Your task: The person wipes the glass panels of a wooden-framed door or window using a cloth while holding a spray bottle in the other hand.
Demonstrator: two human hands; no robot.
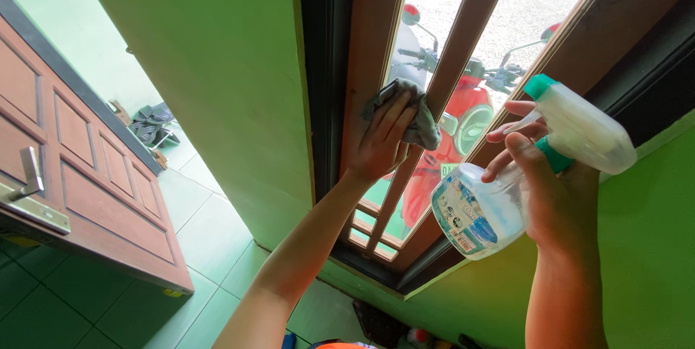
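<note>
My left hand (pixel 384 143) presses a grey cloth (pixel 423 123) flat against the glass of a narrow window (pixel 409 45) with a brown wooden frame. My right hand (pixel 543 190) grips a clear plastic spray bottle (pixel 481 211) with a white and teal trigger head (pixel 579 128), fingers on the trigger. The nozzle points toward the window pane to the right of a wooden mullion (pixel 463 38). The bottle is tilted, its labelled body toward the camera.
A green wall (pixel 224 66) stands left of the window and below it. A brown panelled door (pixel 79 175) with a metal handle is open at far left over green floor tiles. Sandals (pixel 152 124) lie on the floor beyond. A red scooter (pixel 463 117) shows outside through the glass.
</note>
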